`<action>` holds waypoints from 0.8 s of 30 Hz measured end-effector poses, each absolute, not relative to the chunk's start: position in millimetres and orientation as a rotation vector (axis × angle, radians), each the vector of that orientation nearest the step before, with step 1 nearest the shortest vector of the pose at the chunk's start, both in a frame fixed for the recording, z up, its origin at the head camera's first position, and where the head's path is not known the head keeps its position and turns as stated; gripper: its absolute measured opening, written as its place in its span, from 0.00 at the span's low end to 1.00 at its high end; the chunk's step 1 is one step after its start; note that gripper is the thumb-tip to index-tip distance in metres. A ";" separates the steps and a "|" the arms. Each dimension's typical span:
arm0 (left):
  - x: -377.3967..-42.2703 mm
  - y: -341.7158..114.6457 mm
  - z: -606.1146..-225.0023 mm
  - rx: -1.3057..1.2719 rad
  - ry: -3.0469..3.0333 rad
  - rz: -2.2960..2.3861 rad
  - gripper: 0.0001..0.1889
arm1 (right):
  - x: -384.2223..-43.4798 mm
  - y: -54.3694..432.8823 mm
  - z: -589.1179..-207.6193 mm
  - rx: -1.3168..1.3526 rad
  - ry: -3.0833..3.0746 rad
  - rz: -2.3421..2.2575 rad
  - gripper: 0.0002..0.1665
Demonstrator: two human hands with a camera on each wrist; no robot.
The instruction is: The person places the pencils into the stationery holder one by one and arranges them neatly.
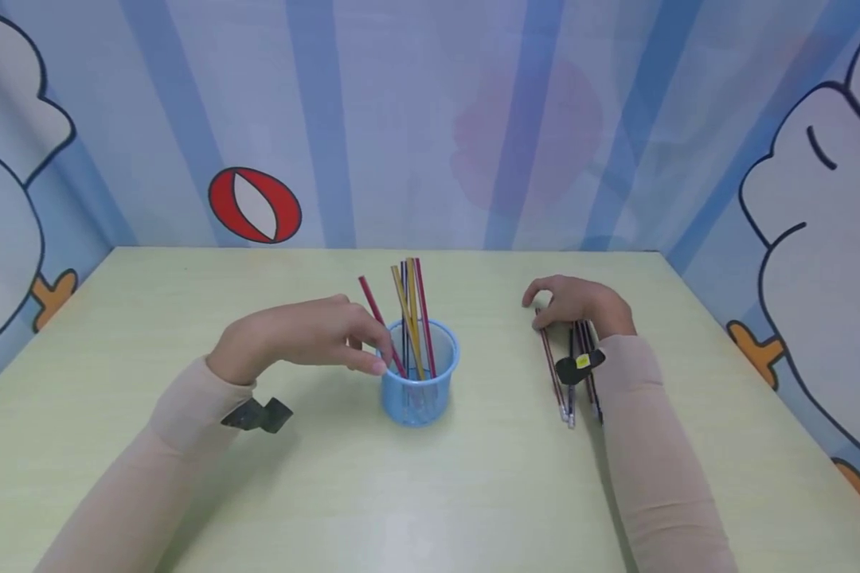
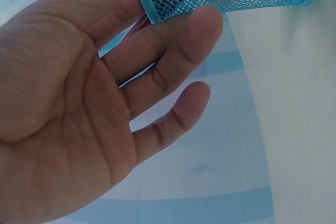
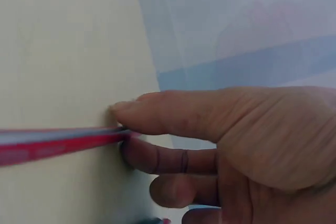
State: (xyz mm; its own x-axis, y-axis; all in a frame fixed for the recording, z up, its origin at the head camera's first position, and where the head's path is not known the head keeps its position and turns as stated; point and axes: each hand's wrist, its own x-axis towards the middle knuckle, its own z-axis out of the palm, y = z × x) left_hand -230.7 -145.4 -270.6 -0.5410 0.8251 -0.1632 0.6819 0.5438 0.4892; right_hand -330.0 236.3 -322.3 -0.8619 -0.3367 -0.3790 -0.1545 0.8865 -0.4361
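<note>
My left hand (image 1: 308, 333) pinches the near-left rim of a blue mesh pencil cup (image 1: 417, 406), thumb outside and index finger inside. In the left wrist view, the other fingers (image 2: 181, 61) are loosely bent beside the cup. Red, yellow and dark pencils (image 1: 421, 318) stand in the cup, and one red pencil (image 1: 369, 298) leans left behind the hand. At the right, my right hand (image 1: 576, 302) pinches one end of a red-and-silver striped pencil (image 3: 63, 142) between thumb and index finger. Its eraser end points toward me.
Several dark pencils (image 1: 588, 358) with eraser ends lie on the pale table (image 1: 473, 493) under and beside my right wrist. A striped blue backdrop (image 1: 416, 119) stands behind the table's far edge. Dark wrist cameras (image 1: 258, 415) hang below both wrists.
</note>
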 end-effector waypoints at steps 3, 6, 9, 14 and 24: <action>-231.1 -142.8 -271.3 1.226 2.411 0.523 0.11 | -330.3 226.3 -327.5 -0.362 2.661 -0.519 0.18; -231.0 -140.9 -272.1 1.211 2.416 0.518 0.12 | -332.2 216.7 -332.3 -0.371 2.679 -0.504 0.15; -230.3 -141.1 -272.6 1.202 2.424 0.502 0.11 | -333.4 208.6 -336.4 -0.399 2.671 -0.517 0.13; -228.9 -143.9 -272.2 1.205 2.425 0.490 0.10 | -333.4 193.7 -336.2 -0.491 2.548 -0.737 0.16; -231.3 -143.7 -271.6 1.208 2.417 0.524 0.12 | -319.9 185.8 -294.0 -0.714 2.384 -1.273 0.18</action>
